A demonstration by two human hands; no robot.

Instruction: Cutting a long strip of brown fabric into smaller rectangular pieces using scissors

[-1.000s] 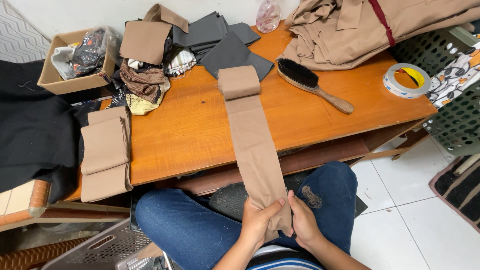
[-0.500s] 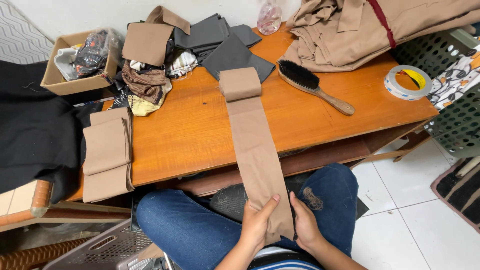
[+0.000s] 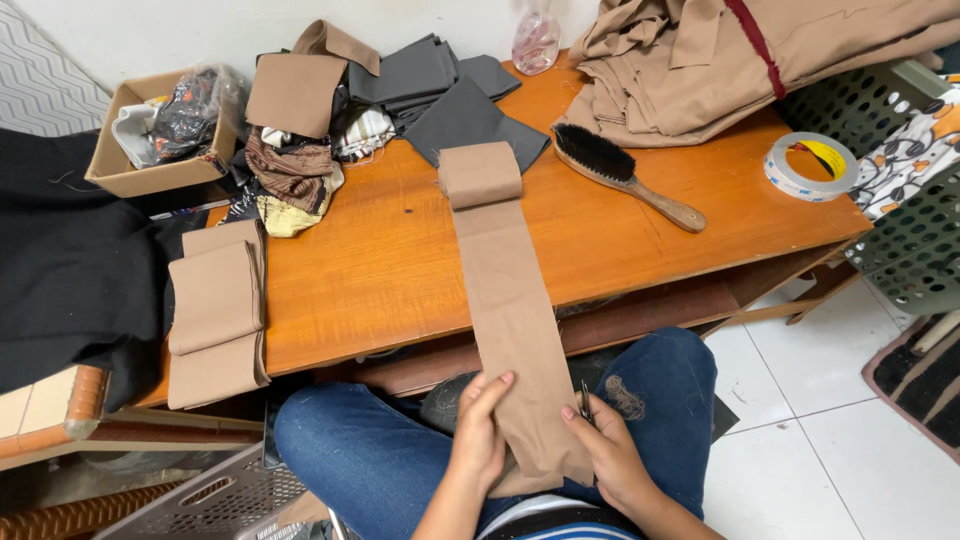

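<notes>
A long tan fabric strip [image 3: 505,290] runs from the orange wooden table [image 3: 390,270] down onto my lap, its far end folded over on the tabletop. My left hand [image 3: 478,435] lies on the strip's left edge near its lower end, fingers flat on the cloth. My right hand [image 3: 608,450] grips the strip's right edge and also holds a small dark metal tool [image 3: 585,402], thin like snips or a needle.
A wooden brush [image 3: 625,175], a tape roll [image 3: 808,165], a brown fabric pile [image 3: 720,60], grey cloth pieces [image 3: 450,95] and a cardboard box [image 3: 150,150] are on the table. Folded tan pieces [image 3: 215,310] hang at its left edge. Plastic baskets [image 3: 900,200] stand right.
Both hands shifted slightly along the strip's lower end; the left hand's fingers now lie flatter on the cloth. The strip itself stays in place.
</notes>
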